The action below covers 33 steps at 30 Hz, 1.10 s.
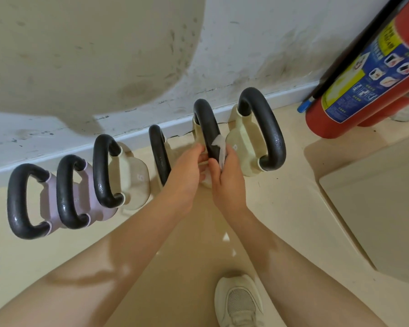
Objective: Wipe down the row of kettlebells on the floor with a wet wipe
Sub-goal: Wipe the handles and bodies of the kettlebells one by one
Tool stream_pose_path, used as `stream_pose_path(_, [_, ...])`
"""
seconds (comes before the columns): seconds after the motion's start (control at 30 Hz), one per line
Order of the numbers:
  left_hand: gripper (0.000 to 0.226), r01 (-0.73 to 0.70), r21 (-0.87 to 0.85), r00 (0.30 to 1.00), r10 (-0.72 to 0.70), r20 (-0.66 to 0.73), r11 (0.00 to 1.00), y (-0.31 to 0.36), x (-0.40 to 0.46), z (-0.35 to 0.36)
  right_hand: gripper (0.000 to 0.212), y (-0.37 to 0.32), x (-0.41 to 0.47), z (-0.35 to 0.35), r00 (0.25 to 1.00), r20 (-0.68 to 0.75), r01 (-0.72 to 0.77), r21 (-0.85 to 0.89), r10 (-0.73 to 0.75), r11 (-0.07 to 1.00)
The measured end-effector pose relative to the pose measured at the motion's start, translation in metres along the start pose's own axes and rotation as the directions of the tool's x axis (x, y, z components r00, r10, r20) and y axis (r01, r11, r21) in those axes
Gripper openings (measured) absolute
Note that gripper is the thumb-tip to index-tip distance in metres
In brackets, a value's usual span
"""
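Observation:
Several kettlebells with black handles stand in a row along the wall's baseboard. At the left are two lilac ones (50, 199), then cream ones (132, 178). My right hand (227, 178) wraps a white wet wipe (220, 147) around the black handle of the second kettlebell from the right (206, 123). My left hand (187, 171) rests against the lower part of the same kettlebell, fingers curled at the handle's base. The rightmost cream kettlebell (250, 147) stands just beside my right hand.
A red fire extinguisher (354, 90) leans against the wall at the right. A pale raised platform (376, 204) lies on the floor at the right. My white shoe (239, 303) is on the beige floor at the bottom.

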<state>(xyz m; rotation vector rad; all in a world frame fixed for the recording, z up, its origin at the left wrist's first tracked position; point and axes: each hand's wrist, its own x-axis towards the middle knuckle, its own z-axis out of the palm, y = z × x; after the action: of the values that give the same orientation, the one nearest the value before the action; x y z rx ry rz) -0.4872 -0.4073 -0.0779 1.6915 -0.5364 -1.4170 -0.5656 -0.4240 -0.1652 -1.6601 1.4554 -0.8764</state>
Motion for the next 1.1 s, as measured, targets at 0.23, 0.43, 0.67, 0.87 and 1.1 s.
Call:
stream_pose_path(0.23, [0.030,-0.066,0.130,0.997,0.070,-0.025,0.989,0.004,0.001,0.013,0.032,0.006,-0.009,-0.039,0.997,-0.017,-0.075,0.059,0.077,0.995])
stream_pose_path(0.43, [0.036,-0.325,0.560,0.913,0.407,-0.024,0.762,-0.003,0.012,0.042,0.022,0.014,0.008,-0.113,0.903,-0.318,-0.174,0.349,0.290,0.921])
stream_pose_path(0.67, [0.035,-0.210,0.543,0.977,0.166,0.131,0.813,0.021,0.032,0.097,0.025,0.045,0.048,-0.147,0.632,-0.128,-0.559,0.608,0.764,0.564])
stream_pose_path(0.87, [0.029,0.083,0.266,0.995,-0.095,0.032,0.960,0.027,0.053,0.111,0.045,0.026,0.051,-0.131,0.917,0.117,-0.386,0.508,0.382,0.770])
stream_pose_path(1.1, [0.029,0.108,0.201,0.989,-0.125,0.074,0.974,0.026,0.063,0.105,0.024,0.028,0.056,-0.123,0.866,0.044,-0.448,0.509,0.498,0.735])
